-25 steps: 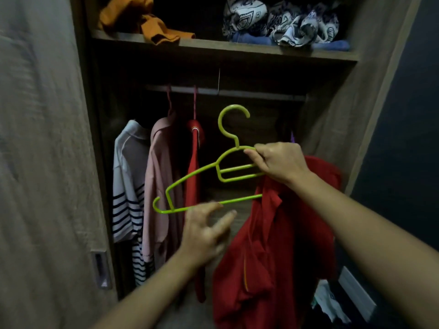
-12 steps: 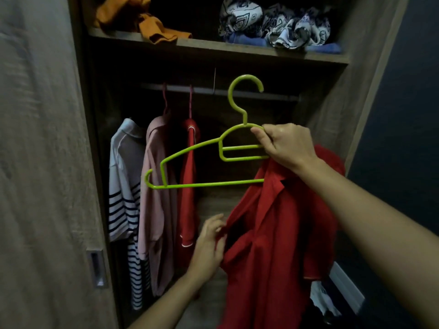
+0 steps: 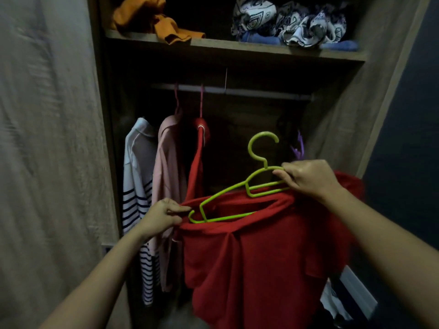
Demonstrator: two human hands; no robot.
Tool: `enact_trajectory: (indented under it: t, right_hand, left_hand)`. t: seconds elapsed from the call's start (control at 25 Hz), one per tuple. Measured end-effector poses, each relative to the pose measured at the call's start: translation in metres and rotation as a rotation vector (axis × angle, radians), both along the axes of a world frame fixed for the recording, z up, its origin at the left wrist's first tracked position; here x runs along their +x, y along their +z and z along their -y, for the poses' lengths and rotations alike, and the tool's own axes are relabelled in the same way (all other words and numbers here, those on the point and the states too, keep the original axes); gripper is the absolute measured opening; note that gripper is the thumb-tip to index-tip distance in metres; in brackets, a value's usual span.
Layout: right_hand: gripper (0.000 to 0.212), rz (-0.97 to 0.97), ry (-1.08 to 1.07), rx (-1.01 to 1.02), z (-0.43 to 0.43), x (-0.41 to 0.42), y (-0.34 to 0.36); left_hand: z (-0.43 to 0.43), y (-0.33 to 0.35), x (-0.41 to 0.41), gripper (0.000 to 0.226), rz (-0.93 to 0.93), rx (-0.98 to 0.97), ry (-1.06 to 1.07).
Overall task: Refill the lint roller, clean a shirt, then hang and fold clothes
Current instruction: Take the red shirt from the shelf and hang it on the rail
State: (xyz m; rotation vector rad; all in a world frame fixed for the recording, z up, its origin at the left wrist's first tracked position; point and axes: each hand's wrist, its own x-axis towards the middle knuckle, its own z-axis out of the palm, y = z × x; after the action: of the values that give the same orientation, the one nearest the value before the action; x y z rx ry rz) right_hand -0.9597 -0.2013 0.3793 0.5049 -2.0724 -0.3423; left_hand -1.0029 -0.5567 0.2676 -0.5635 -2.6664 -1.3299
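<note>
Under the left of the rail (image 3: 261,94) hang a striped top (image 3: 137,176), a pink shirt (image 3: 167,167) and a red garment (image 3: 198,162). Below the rail's middle, the left hand (image 3: 161,216) pinches the red shirt (image 3: 261,257) at its opening, thumb against fingers. The hanger (image 3: 249,148) dips its left arm into that opening, probably the neck. Below the rail's right half, the right hand (image 3: 308,179) grips the hanger in curled fingers, hook upright.

Up top: orange cloth (image 3: 156,20) & patterned fabrics (image 3: 285,22) on shelf (image 3: 225,46), rail (image 3: 261,93) below.
</note>
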Motion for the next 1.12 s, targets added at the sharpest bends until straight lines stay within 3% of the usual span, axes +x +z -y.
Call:
enact_trajectory:
  t: [0.08,0.16,0.28,0.32,0.44,0.56,0.68,0.8,0.92,1.0,1.04,1.12]
  right_hand:
    - [0.064,0.017,-0.016,0.051,0.008,-0.003,-0.008]
    - [0.057,0.033,-0.043,0.002,0.027,-0.002,-0.015]
    - [0.05,0.126,-0.076,-0.275,0.04,0.001,-0.01]
    - [0.05,0.176,-0.075,-0.35,0.035,0.003,-0.008]
    - [0.061,0.167,-0.038,-0.485,0.02,0.011,0.0]
    - [0.06,0.181,0.034,-0.496,0.023,0.013,0.004]
    - [0.056,0.225,0.098,-0.438,0.024,0.012,0.012]
    - [0.065,0.286,0.101,-0.484,0.002,0.008,0.013]
    - [0.055,0.205,0.014,-0.46,-0.002,0.004,0.007]
    - [0.044,0.164,0.134,-0.512,0.029,0.001,0.002]
    - [0.038,0.297,0.26,-0.627,0.051,0.002,0.003]
    - [0.036,0.784,0.414,-0.937,0.091,0.004,0.008]
  left_hand:
    - [-0.008,0.013,0.01,0.038,-0.086,-0.094,0.156]
    - [-0.032,0.029,0.029,0.032,-0.395,-0.123,0.261]
    - [-0.061,0.05,0.055,0.045,-0.748,-0.102,-0.016]
    - [-0.057,0.056,0.054,0.048,-0.804,-0.095,-0.013]
    - [-0.03,0.066,0.041,0.059,-0.681,-0.106,0.14]
    - [-0.022,0.068,0.032,0.044,-0.576,-0.139,0.09]
    - [-0.013,0.076,0.029,0.031,-0.654,0.036,0.157]
    - [0.008,0.087,0.034,0.016,-0.575,0.14,0.239]
    - [0.009,0.093,0.044,0.013,-0.498,0.072,0.425]
    - [-0.001,0.097,0.06,0.024,-0.477,-0.079,0.572]
    - [-0.011,0.1,0.07,0.027,-0.487,-0.147,0.626]
    - [-0.036,0.104,0.089,0.028,-0.506,-0.259,0.68]
